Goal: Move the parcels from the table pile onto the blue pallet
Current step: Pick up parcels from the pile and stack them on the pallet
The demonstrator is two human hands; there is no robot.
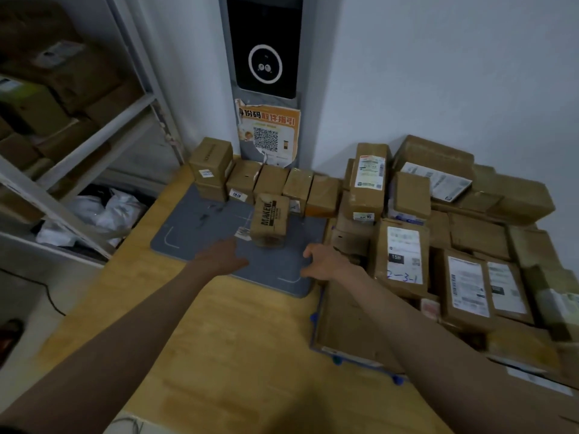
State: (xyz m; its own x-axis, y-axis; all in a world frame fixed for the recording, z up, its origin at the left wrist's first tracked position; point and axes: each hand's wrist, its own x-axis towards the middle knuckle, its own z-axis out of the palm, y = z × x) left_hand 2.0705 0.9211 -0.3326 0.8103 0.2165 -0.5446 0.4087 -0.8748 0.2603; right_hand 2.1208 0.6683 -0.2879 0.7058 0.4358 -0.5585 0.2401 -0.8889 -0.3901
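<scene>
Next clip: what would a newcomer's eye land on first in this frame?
Probably the two bare hands, left hand and right hand, reaching over the grey mat toward the lone printed box standing on it. Next, the crowded heap of labelled parcels filling the right side, and the tall kiosk with its orange poster against the back wall.

Head view, looking forward-down over table, close.

hands: 2 | grey mat: 1 | boxes on the mat: 7 | QR poster: 1 | parcels at right: too many to count
</scene>
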